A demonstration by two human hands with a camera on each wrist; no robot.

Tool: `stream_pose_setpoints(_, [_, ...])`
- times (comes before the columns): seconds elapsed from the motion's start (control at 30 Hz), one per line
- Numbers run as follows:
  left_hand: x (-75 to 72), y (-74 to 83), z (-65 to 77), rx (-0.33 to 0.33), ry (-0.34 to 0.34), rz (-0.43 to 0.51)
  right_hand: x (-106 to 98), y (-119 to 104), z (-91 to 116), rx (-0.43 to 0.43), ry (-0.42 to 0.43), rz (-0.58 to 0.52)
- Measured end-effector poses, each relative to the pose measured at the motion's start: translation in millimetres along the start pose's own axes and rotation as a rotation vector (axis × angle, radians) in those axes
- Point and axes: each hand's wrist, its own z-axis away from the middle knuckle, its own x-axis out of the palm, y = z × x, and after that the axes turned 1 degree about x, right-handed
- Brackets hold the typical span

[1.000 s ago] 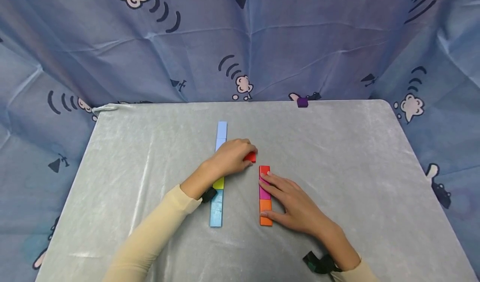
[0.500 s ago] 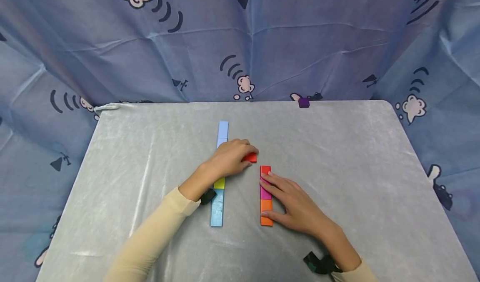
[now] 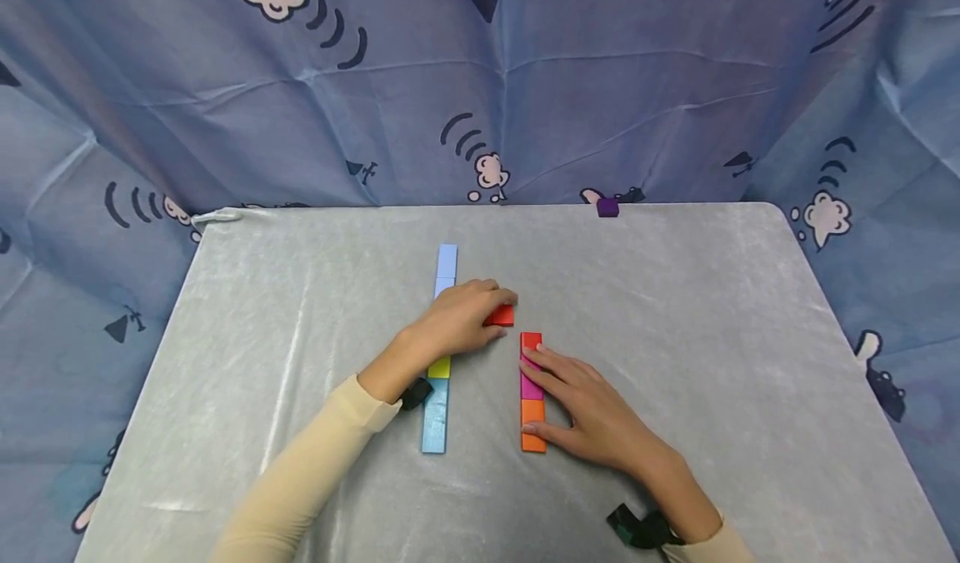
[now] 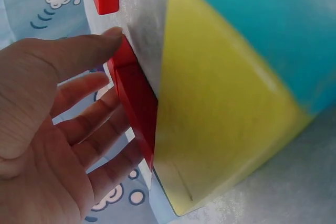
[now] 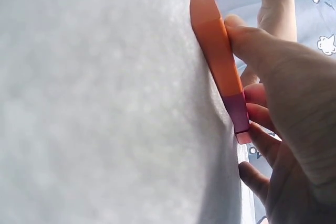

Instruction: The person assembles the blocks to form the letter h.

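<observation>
My left hand (image 3: 461, 315) reaches over the left-hand row of blocks and holds a red block (image 3: 502, 316) between thumb and fingers. In the left wrist view the thumb touches one end of the red block (image 4: 137, 103), with the fingers behind it. This row shows light blue blocks (image 3: 447, 261), a yellow block (image 3: 439, 367) and a teal block (image 3: 434, 417); its middle is hidden. My right hand (image 3: 592, 409) rests with extended fingers along the second row: red block (image 3: 531, 341), magenta block (image 3: 531, 388), orange block (image 3: 533, 415).
A grey cloth covers the table (image 3: 675, 296). One small purple block (image 3: 607, 207) stands at the far edge. Behind the table hangs a blue patterned curtain (image 3: 615, 88). Dark wrist straps (image 3: 643, 527) sit on both wrists.
Both hands and the blocks stay in place; only the head view shifts very slightly.
</observation>
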Motion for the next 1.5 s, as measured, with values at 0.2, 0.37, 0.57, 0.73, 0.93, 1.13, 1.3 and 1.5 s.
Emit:
stream_pose_setpoints(0.2, [-3.0,1.4,-5.7,-0.001,-0.014,-0.019,1,2,2,0.011,-0.005,-0.004])
stream_pose_setpoints(0.37, [-7.2,4.4,-13.6,0.031,-0.003,-0.022,2,3,3,0.003,0.004,0.006])
stream_pose_setpoints(0.57, [-8.4,7.8,-26.7,0.059,-0.007,-0.020,2,3,3,-0.012,0.020,0.013])
stream_pose_setpoints(0.73, [-11.1,10.2,-41.2,0.077,-0.010,-0.018,2,4,2,-0.028,0.025,0.019])
stream_pose_setpoints(0.93, [-14.1,12.7,-60.0,0.058,-0.050,-0.010,1,4,2,-0.023,0.011,0.005])
stream_pose_setpoints(1.13, [-15.8,13.6,-78.9,0.060,-0.067,-0.028,2,3,2,-0.026,0.009,0.009])
stream_pose_setpoints(1.3, [-16.6,17.0,-97.3,0.075,-0.053,-0.034,3,3,1,-0.015,-0.020,0.008])
stream_pose_setpoints(1.5, [-12.5,23.3,-121.3,0.080,-0.057,-0.048,2,2,3,-0.034,0.005,0.019])
